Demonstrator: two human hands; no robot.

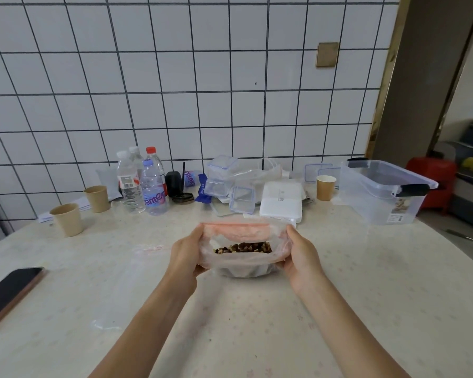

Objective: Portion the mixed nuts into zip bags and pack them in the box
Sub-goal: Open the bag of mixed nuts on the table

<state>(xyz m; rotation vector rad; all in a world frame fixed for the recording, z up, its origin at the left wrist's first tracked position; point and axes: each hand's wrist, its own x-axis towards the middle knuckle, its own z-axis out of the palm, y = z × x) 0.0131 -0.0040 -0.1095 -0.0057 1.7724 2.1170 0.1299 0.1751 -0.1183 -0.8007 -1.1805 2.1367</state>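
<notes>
At table centre, a zip bag (243, 249) of mixed nuts (243, 247) is held up just above the tabletop (366, 282), its mouth pulled wide and facing the camera. It is gripped at both ends: the left hand (187, 255) is wrapped round the edge at nine o'clock, the right hand (302, 253) round the edge at three o'clock, fingers curled onto the film on each side, fingertips mostly hidden behind the plastic. The nuts are seen as a dark, loose heap low in the bag, and the bottom is sagging under them.

Thin, soft film, this, so no stiffness can be expected; the weight is judged light, but all of it sits at the bottom and will shift when tilted. A slippery skin is likely too. The pink zip strip along the rim is judged the best place to be taken hold of, pinched from both sides, since it is the only firm line.

Off at two o'clock, well apart, the clear storage box (380, 197) is waiting, lid off. A second, flat bag (126, 290) is lying at eight o'clock beside the left forearm, and a phone (10, 293) further out at nine. Sealing is judged the step in hand, packing not yet begun
</notes>
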